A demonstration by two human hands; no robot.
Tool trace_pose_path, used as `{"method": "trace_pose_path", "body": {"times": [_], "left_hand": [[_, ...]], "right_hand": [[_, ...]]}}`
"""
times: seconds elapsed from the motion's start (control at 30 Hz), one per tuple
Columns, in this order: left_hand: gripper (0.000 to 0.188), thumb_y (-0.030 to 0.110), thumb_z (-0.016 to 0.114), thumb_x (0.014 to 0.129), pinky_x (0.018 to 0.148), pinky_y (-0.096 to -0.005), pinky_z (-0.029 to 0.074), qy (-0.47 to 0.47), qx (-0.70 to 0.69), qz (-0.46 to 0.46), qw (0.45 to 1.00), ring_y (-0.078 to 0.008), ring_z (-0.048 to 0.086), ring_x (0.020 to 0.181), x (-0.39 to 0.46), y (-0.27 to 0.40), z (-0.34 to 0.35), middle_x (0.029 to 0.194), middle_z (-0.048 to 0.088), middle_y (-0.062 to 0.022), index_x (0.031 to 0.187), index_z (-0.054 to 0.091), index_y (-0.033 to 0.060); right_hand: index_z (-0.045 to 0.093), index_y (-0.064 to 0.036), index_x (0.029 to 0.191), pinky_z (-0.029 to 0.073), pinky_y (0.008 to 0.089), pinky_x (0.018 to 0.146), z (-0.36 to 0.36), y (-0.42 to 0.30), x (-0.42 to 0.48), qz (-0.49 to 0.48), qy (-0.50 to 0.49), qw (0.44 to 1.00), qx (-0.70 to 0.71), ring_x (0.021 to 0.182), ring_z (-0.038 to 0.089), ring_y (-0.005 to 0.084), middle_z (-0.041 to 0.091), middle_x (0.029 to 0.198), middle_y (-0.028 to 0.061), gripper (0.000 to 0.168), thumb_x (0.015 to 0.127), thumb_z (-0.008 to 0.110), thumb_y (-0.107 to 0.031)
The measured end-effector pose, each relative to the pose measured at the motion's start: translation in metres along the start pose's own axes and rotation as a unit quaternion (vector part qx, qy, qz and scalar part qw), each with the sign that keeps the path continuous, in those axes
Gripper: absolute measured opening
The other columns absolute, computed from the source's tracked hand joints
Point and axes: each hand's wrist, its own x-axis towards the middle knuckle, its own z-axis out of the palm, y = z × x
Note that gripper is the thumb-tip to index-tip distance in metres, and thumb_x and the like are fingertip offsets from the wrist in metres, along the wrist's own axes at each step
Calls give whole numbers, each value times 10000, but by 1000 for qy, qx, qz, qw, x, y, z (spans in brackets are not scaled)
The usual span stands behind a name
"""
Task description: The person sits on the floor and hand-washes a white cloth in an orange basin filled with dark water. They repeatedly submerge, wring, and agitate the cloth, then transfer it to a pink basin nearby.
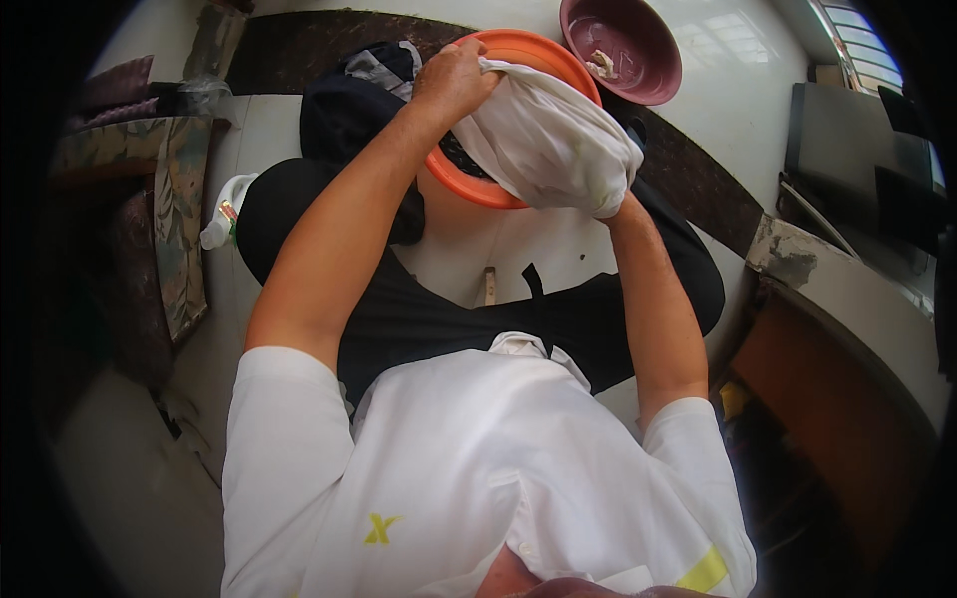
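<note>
My left hand [452, 78] grips the edge of a white cloth [542, 138], possibly a garment, above the left rim of an orange plastic basin or bucket [456, 179]. The cloth hangs across the opening to my right hand, whose wrist [624, 213] goes into its right end. That hand's fingers are hidden by the fabric. Beneath the cloth, a dark patch [467, 157] shows inside the orange container; I cannot tell whether it is fabric or water. The container stands on the tiled floor between my bent legs.
A maroon basin [647, 82] behind the orange one holds a small off-white lump [601, 64]. Dark clothes [348, 116] lie at the left. A white plastic jug [228, 213] lies or leans beside my left knee. Patterned fabric-covered furniture [183, 217] stands farther left, a brown panel [815, 396] at right.
</note>
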Motion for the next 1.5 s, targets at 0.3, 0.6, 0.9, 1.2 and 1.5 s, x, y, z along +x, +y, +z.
{"method": "trace_pose_path", "body": {"times": [0.3, 0.6, 0.9, 1.2, 1.5], "left_hand": [[997, 670, 702, 747, 1072, -486, 382, 8, -81, -167, 983, -435, 426, 1324, -43, -18, 60, 1414, 446, -285, 1417, 385, 3], [922, 754, 486, 865, 838, -413, 540, -193, -443, -388, 785, -314, 641, 1080, -125, 17, 92, 1202, 618, -222, 1246, 552, -84], [264, 158, 561, 940, 824, -339, 532, -62, -453, -218, 862, -192, 652, 963, -94, 5, 90, 1105, 639, -94, 1167, 554, 23], [258, 230, 515, 934, 769, -437, 531, 53, -333, -47, 940, -365, 689, 879, -86, 18, 65, 884, 688, -219, 1010, 621, 8], [307, 277, 486, 944, 768, -381, 498, 24, -547, -99, 831, -285, 653, 849, -65, 79, 15, 893, 676, -195, 1030, 617, 13]], "right_hand": [[725, -141, 1043, 486, 301, 575, -43, -22, 36, -55, 22, 997, -55, 620, 597, 254, 622, 726, 43, 544, 517, 779, -271], [696, -132, 884, 494, 307, 694, -11, -6, 13, 63, 46, 984, -158, 708, 615, 219, 630, 749, 38, 325, 621, 759, -313], [695, -116, 1029, 510, 303, 834, -51, -29, 14, 183, -25, 968, -173, 881, 665, 201, 699, 893, 42, 320, 775, 748, -304], [738, -134, 1012, 534, 307, 773, -45, -16, 6, 153, -53, 923, -350, 823, 679, 220, 720, 883, 23, 286, 769, 765, -282], [643, -122, 1159, 520, 365, 875, -31, -13, -16, 145, 158, 949, 229, 969, 640, 278, 674, 1092, 61, 409, 765, 745, -159]]}}
